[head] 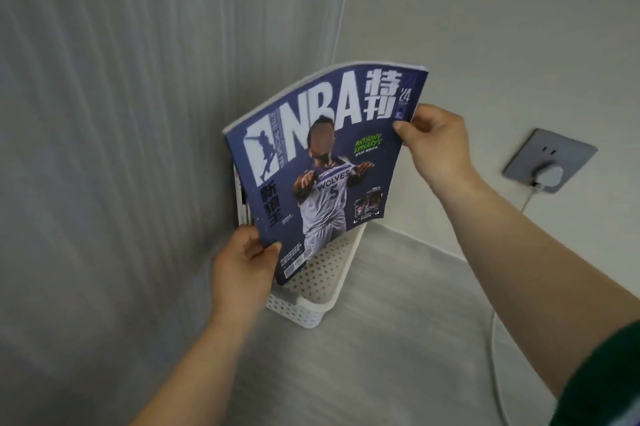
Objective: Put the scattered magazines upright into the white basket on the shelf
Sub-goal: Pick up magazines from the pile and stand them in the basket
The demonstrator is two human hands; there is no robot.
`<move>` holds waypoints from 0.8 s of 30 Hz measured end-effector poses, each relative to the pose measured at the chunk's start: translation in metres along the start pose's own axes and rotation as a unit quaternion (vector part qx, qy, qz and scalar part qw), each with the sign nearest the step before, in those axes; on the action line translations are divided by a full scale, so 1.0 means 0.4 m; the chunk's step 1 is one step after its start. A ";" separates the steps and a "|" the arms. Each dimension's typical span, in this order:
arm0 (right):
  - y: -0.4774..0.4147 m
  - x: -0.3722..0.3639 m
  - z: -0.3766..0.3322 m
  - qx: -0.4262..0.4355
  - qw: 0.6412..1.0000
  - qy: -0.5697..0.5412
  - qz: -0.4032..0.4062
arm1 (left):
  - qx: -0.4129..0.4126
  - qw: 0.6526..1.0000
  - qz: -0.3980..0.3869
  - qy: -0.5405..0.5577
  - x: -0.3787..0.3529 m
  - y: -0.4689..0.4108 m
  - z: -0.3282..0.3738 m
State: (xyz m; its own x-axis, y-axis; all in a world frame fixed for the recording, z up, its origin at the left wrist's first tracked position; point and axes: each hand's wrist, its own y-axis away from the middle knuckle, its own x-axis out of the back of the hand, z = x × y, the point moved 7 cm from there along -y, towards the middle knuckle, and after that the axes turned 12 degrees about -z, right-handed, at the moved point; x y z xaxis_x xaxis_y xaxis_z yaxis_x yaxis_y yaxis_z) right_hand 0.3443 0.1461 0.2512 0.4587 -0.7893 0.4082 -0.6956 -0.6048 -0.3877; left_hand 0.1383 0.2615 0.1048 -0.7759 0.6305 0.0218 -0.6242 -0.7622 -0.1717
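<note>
Two hands of ours are on one magazine (322, 166), well apart from each other. Our left hand (242, 263) pinches the lower left corner by the spine, thumb on the cover and fingers curled behind. Our right hand (433, 138) pinches the upper right edge, thumb on the front. The magazine has a blue cover with a large white "NBA" title and a basketball player in a Wolves number 5 jersey. It faces us, stands nearly upright with its top leaning right, and bows a little between our grips.

Its lower corner dips into the mouth of the white basket (311, 301), a perforated plastic one standing on the grey shelf (381, 356) near the left. We cannot tell whether the magazine touches the basket floor. Behind it, at the basket's left end, the edges of other magazines (242, 197) show, standing upright.

Left of the basket hangs a pale grey curtain (104, 148). On the far right wall is a grey socket (550, 159) with a white plug (549, 176) in it, and a white cable (495, 356) runs down toward us. A dark green sleeve (606, 377) covers our right upper arm.
</note>
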 end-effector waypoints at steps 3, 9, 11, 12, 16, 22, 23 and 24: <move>0.006 -0.045 0.036 0.003 0.999 -0.025 -0.026 | 0.026 0.998 0.027 -0.055 0.018 0.014 -0.042; -0.020 -0.090 0.075 -0.019 0.997 -0.058 -0.039 | 0.027 0.987 0.032 -0.154 0.030 0.024 -0.068; -0.023 -0.104 0.094 -0.033 0.995 -0.078 -0.045 | 0.031 0.984 0.034 -0.170 0.032 0.020 -0.078; -0.025 -0.111 0.104 -0.042 0.994 -0.086 -0.048 | 0.035 0.983 0.036 -0.174 0.033 0.017 -0.084; -0.031 -0.144 0.146 -0.082 0.990 -0.093 -0.064 | 0.045 0.979 0.058 -0.192 0.040 0.008 -0.098; -0.020 -0.170 0.216 -0.121 0.984 -0.116 -0.054 | 0.053 0.975 0.068 -0.203 0.041 0.004 -0.121; -0.022 -0.172 0.225 -0.128 0.983 -0.124 -0.049 | 0.054 0.976 0.070 -0.199 0.041 0.002 -0.123; -0.024 -0.174 0.233 -0.133 0.982 -0.130 -0.044 | 0.057 0.977 0.071 -0.193 0.041 0.001 -0.124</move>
State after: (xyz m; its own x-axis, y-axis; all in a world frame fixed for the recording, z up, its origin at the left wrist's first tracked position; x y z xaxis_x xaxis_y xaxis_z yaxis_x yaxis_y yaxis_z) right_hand 0.3705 0.1968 0.1497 0.6246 -0.7570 0.1920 -0.7511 -0.6496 -0.1177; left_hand 0.1299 0.2787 0.0564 -0.8188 0.4314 0.3787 -0.4965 -0.8633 -0.0901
